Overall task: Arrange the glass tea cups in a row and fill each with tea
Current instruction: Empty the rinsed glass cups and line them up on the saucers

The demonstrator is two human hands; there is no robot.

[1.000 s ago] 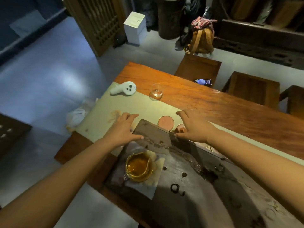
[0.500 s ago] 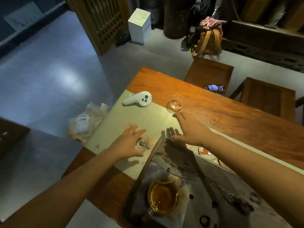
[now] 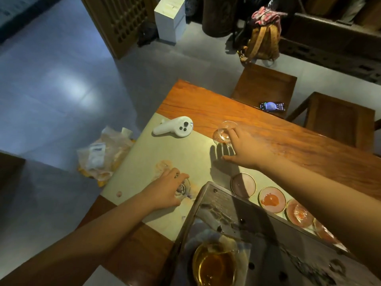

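My left hand (image 3: pixel 165 190) is closed around a small glass tea cup (image 3: pixel 183 187) on the pale green table runner (image 3: pixel 185 153), left of the tea tray. My right hand (image 3: pixel 245 150) reaches across the runner with fingers spread; its fingertips touch a second glass tea cup (image 3: pixel 223 133) at the runner's far edge. A glass pitcher of amber tea (image 3: pixel 216 263) stands on a cloth on the dark tea tray (image 3: pixel 247 219) near me. Round coasters (image 3: pixel 243 184) lie in a row along the tray's far side, the right ones partly hidden by my right arm.
A white handheld controller (image 3: pixel 175 129) lies on the runner's far left corner. The wooden table (image 3: pixel 288 141) extends right. A lit phone (image 3: pixel 272 106) rests on a wooden stool (image 3: pixel 263 83). Another stool (image 3: pixel 334 118) stands right. A plastic bag (image 3: pixel 103 153) lies on the floor at left.
My right hand moved from the tray's edge out to the far glass cup. My left hand took hold of a small glass cup on the runner. The view shifted left and forward.
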